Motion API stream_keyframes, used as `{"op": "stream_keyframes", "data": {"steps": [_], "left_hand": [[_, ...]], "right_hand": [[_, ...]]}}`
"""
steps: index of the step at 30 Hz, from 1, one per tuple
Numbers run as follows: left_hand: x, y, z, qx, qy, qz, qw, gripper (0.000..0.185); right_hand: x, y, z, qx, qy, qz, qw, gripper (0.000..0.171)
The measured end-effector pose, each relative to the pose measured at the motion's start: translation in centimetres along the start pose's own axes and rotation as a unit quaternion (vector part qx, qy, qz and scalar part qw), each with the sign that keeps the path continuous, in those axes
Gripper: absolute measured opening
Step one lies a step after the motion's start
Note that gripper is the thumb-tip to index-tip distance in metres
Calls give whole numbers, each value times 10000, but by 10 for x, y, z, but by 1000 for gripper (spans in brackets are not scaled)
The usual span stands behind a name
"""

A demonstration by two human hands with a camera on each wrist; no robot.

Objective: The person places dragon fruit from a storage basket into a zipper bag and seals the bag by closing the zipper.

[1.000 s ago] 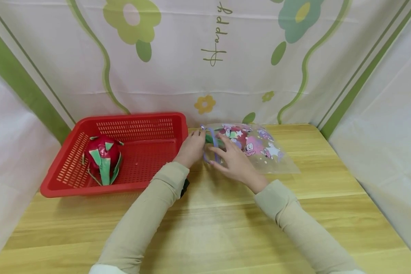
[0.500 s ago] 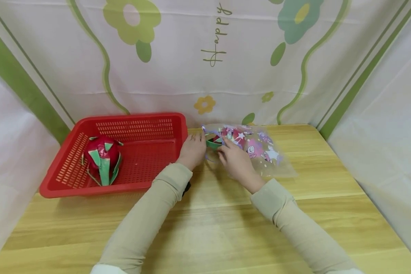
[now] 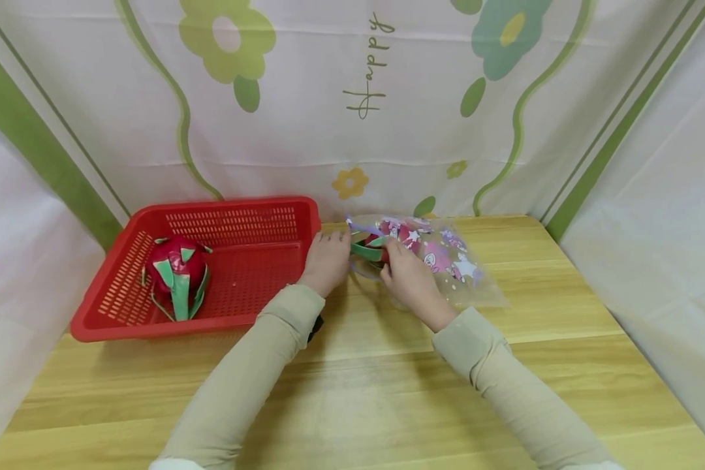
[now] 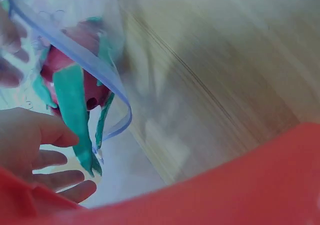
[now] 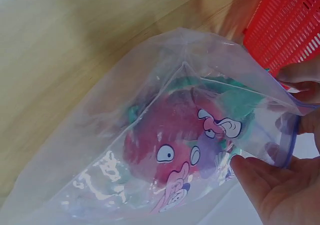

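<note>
Two hands work at the mouth of a clear printed bag that lies on the wooden counter, just right of a red basket. Inside the bag sits a dragon fruit, red with green leaves, and its leaf tips poke out through the bag's blue-edged opening, as the left wrist view shows. The left hand rests at the near left edge of that opening, close to the basket's right wall; its fingers lie fairly straight against the bag's rim, and whether they pinch the plastic cannot be told from these views. The right hand lies on the bag at the right side of the opening, its fingers curled in toward the fruit's green leaves, yet its grip is not plain either: in the right wrist view the fingertips press against the outside of the plastic near the zip strip. A second dragon fruit lies in the left part of the basket, well apart from both hands. Behind the counter hangs a flowered cloth
</note>
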State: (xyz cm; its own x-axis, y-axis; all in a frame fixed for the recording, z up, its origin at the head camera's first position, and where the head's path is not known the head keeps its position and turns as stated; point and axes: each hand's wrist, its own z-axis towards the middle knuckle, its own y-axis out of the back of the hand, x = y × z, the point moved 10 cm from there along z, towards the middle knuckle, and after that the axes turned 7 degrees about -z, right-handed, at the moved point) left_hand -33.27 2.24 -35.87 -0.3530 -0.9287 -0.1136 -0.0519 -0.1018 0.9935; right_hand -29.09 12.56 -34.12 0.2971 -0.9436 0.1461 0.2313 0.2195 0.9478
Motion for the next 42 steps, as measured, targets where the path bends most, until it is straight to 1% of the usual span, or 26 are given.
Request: {"op": "stream_keyframes", "data": {"steps": [3,5,8,10,12,16,18,21,26,30,32,34,37,42], "left_hand": [[7,9,-6,-186,97,-536,9983,45],[13,17,-11,-353,164,-885,9953,39],[25,32,-19,-687,279,-1350,9881,35],[33,41,-23,-822,369,-1591,9831,39],[45,47,-28,-871,525,-1784,9787,42],[73,53,-36,-748,965,-2232,9671,45],[86,55,-41,-709,1120,-2391,9619,45],[101,59,-49,-703,1235,-2498,9578,46],[124,72,-68,-764,1400,-2507,9548,48],[146,81,-86,-717,1635,-2510,9514,53],[161,83,-95,-699,1806,-2490,9489,57],[177,82,-104,-674,1991,-2497,9452,65],[199,76,-118,-583,2278,-2525,9386,77],[225,59,-135,-451,2701,-2624,9253,88]], "right_hand": [[-1,-5,1,202,-30,26,9998,47],[0,-9,1,328,-28,67,9994,53],[1,-13,1,417,-27,85,9991,57],[0,-14,1,413,-74,85,9991,57],[-1,-15,0,434,-111,80,9990,58],[-4,-17,-1,611,-169,121,9979,61],[-7,-18,-1,688,-211,129,9973,63],[-11,-19,-2,743,-289,123,9967,64],[-11,-19,-2,740,-289,112,9968,64],[-11,-20,-2,710,-304,136,9969,64],[-11,-20,-2,700,-306,141,9970,65],[-11,-21,-1,693,-311,163,9970,65],[-12,-22,-1,701,-326,211,9968,65],[-12,-24,-1,679,-318,234,9969,64]]}}
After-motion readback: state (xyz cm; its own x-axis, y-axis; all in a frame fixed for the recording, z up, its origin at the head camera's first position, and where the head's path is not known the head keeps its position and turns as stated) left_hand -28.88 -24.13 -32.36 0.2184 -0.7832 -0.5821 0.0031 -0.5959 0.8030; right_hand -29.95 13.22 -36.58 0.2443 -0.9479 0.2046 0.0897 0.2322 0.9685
